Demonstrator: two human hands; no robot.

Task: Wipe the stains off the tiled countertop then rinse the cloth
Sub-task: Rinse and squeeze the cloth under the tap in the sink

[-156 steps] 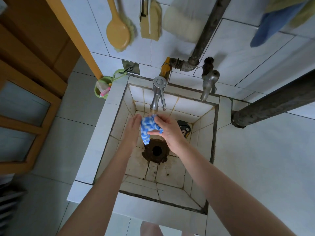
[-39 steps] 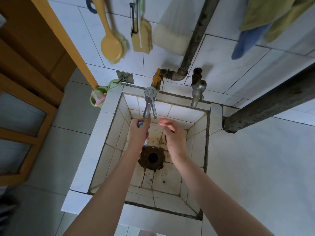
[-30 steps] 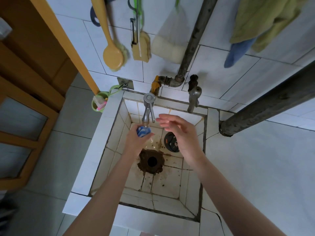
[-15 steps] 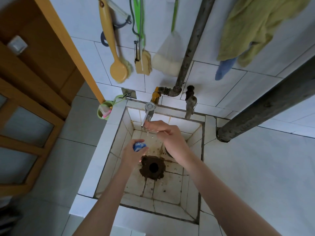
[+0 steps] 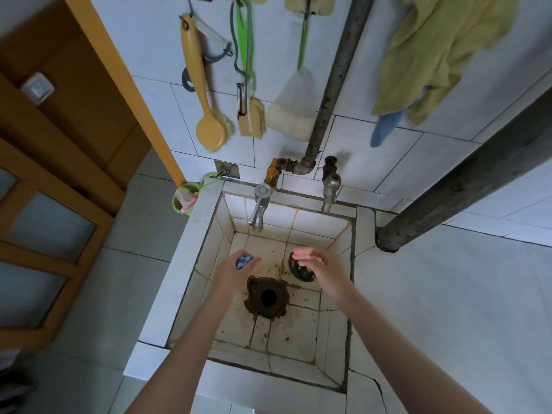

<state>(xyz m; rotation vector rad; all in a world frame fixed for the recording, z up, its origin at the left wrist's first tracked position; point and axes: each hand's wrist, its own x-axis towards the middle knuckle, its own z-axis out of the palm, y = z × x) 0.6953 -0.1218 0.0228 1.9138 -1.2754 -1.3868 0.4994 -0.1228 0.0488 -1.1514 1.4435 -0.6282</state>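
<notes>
cloth (image 5: 244,260) shows only as a small blue and white wad poking out at the top of the left hand (image 5: 234,274); the rest is balled up inside the fist and hidden. whether it is wet cannot be told. the fingertips of that hand are curled under and out of sight. the black disc (image 5: 300,271) on the sink floor is half covered by the right hand (image 5: 321,270), so what it is stays unclear. no stream can be made out under the left tap (image 5: 259,209). both arms are cut off by the bottom edge, and the towel (image 5: 433,52) on the wall runs out of the top of the frame.

both arms reach forward and down into the tiled sink (image 5: 206,234). the left hand is closed tight around the cloth, knuckles up, left of the rusty drain (image 5: 268,297) and a little beyond it. the right hand holds nothing; its fingers are loosely spread and slightly bent, pointing left toward the other hand, with the palm down. the two hands are level and apart, with bare stained tile between them.

the cloth sits over the sink floor, below the left tap and nearer the viewer, clear of the spout. it is well apart from the right hand. the right tap (image 5: 330,189) stands beyond the right hand. a brush (image 5: 209,127) hangs on the wall above.
</notes>
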